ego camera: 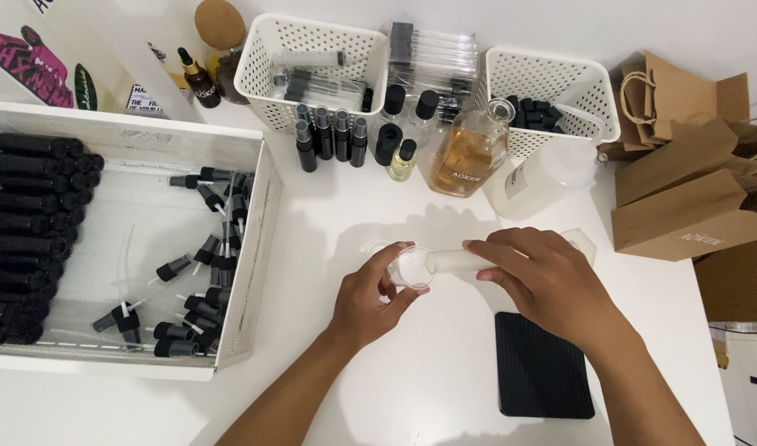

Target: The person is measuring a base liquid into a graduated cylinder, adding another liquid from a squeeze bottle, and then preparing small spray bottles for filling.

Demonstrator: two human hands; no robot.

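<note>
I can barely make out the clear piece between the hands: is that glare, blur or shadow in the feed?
Head view: sharp and evenly lit; the frosted tube under the right hand and the clear piece at the left hand just blend into the white table; soft shadows, no strong glare.

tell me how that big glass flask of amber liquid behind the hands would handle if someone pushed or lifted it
The flask looks like clear glass, so probably fragile and slick to grip. It seems about half full of amber liquid, so likely heavy for its size. Its wide base should resist tipping, though the small bottles close beside it could get knocked.
</note>
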